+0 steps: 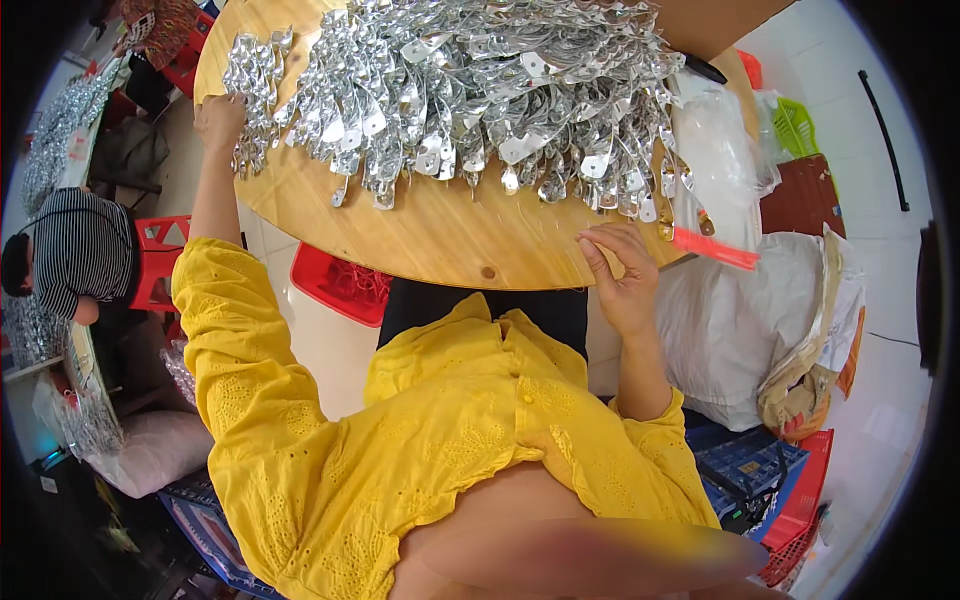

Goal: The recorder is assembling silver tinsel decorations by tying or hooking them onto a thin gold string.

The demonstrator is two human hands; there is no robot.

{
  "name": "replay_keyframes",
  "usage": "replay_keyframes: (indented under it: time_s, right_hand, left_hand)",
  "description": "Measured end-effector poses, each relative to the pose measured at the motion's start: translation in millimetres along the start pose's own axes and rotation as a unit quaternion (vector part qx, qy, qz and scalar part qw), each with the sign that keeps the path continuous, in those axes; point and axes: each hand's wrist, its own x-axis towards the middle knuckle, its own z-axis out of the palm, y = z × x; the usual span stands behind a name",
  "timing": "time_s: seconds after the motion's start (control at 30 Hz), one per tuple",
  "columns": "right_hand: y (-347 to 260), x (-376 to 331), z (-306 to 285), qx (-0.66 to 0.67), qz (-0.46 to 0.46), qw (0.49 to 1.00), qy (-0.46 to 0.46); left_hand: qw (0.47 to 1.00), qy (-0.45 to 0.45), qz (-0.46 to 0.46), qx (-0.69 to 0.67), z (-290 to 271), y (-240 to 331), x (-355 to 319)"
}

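A large heap of shiny silver metal strips (430, 110), twisted and with small holes in their ends, covers much of the round wooden table (400, 235). Apart from it on the left lies a smaller bunch of the same strips (258, 75). My left hand (219, 122) is at the outer edge of this bunch, its fingers closed on a strip there. Over the table's near edge, right of the middle, my right hand (622, 270) is pinched, thumb tip against fingertips. Whatever is in that pinch is too small to make out.
Bright red strips (714, 249) stick out at the table's right edge, near clear plastic bags (720, 145). Large white sacks (725, 320) stand right of the table. A red tub (340, 290) sits below it. On the left, a person in a striped top (82, 250) sits on a red stool.
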Motion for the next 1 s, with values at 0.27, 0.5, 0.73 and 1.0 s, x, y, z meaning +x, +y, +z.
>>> replay_keyframes:
  time_s: [0.27, 0.5, 0.73, 1.0]
  right_hand:
    - [1.1, -1.1, -3.4, 0.027, 0.016, 1.000, 0.004]
    - [2.2, -7.7, -9.8, 0.047, 0.017, 0.999, 0.010]
    - [9.7, -18.1, -20.9, 0.035, 0.043, 0.998, 0.024]
    - [9.4, -19.8, -20.7, 0.065, 0.047, 0.997, 0.006]
  left_hand:
    - [0.938, 0.194, 0.201, -0.204, -51.2, 73.6, 19.6]
    - [0.825, 0.011, 0.244, -0.510, -200.8, 199.9, -44.7]
    - [0.813, -0.037, 0.484, -0.321, -239.9, 250.5, -85.1]
    - [0.785, 0.062, 0.414, -0.456, -225.1, 254.5, -82.6]
